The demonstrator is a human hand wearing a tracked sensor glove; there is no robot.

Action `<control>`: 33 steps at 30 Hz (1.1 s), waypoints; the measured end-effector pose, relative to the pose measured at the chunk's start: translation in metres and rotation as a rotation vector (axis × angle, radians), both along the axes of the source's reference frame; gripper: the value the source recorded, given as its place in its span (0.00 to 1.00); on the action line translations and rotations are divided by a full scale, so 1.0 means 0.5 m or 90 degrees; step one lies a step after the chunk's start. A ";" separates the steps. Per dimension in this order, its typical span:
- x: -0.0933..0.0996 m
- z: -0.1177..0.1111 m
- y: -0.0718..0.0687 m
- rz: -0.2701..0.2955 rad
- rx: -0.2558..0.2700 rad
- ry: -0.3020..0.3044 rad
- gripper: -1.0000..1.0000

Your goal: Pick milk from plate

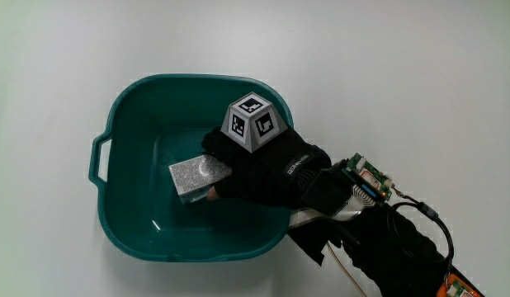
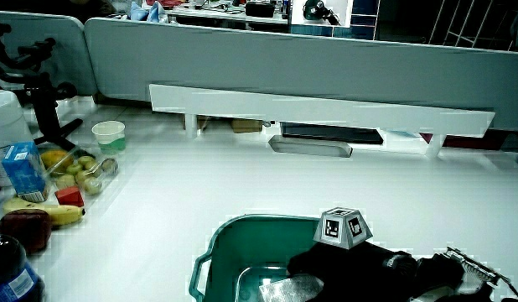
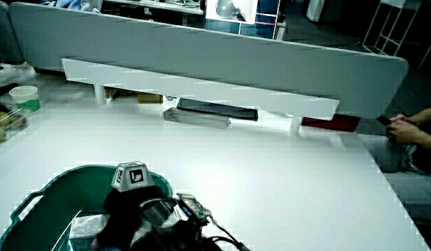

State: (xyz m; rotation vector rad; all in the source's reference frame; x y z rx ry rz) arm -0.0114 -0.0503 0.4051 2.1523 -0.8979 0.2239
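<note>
- Hand point(image 1: 267, 169) reaches into one teal basin point(image 1: 131, 107), fingers curled around the single silver milk carton point(image 1: 197, 177).
- Carton lies inside the basin, near its middle, gripped at one end.

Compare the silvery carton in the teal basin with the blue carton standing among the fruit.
The silvery speckled carton lies on its side in the teal plastic basin, gripped by the gloved hand. The blue carton stands upright on the table beside fruit, untouched. Both are boxy cartons.
</note>
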 end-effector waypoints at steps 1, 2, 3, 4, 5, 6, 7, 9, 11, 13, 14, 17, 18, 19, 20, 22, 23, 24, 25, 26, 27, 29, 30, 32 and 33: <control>0.000 -0.002 0.000 0.000 0.007 0.000 0.88; 0.001 -0.004 0.000 0.003 0.008 -0.005 0.89; 0.001 -0.005 0.000 0.002 0.008 -0.009 0.90; 0.000 -0.004 0.000 -0.003 0.004 -0.009 0.91; -0.001 -0.006 0.000 -0.003 0.020 -0.006 0.92; -0.001 -0.009 0.001 -0.001 0.018 -0.009 0.93; -0.001 -0.009 0.002 -0.006 0.016 -0.010 0.94; -0.002 -0.010 0.002 -0.008 0.022 -0.009 0.96; -0.003 -0.011 0.003 -0.012 0.024 -0.012 0.98; -0.003 -0.014 0.004 -0.016 0.039 -0.012 1.00; -0.002 -0.013 0.004 -0.017 0.036 -0.011 1.00; -0.003 -0.022 0.007 -0.020 0.051 -0.024 1.00; -0.004 -0.019 0.008 -0.022 0.053 -0.019 1.00; -0.004 -0.021 0.008 -0.022 0.055 -0.020 1.00; -0.005 -0.024 0.010 -0.023 0.059 -0.020 1.00; -0.006 -0.024 0.012 -0.025 0.059 -0.020 1.00; -0.007 -0.026 0.013 -0.028 0.060 -0.022 1.00; -0.006 -0.025 0.013 -0.026 0.063 -0.020 1.00; -0.005 -0.026 0.013 -0.025 0.066 -0.019 1.00; -0.004 -0.025 0.012 -0.026 0.063 -0.020 1.00; -0.003 -0.030 0.011 -0.024 0.062 -0.024 1.00; 0.001 -0.037 0.010 -0.021 0.064 -0.031 1.00; 0.004 -0.044 0.009 -0.019 0.069 -0.032 1.00; 0.008 -0.053 0.007 -0.018 0.072 -0.036 1.00; 0.010 -0.057 0.007 -0.019 0.070 -0.037 1.00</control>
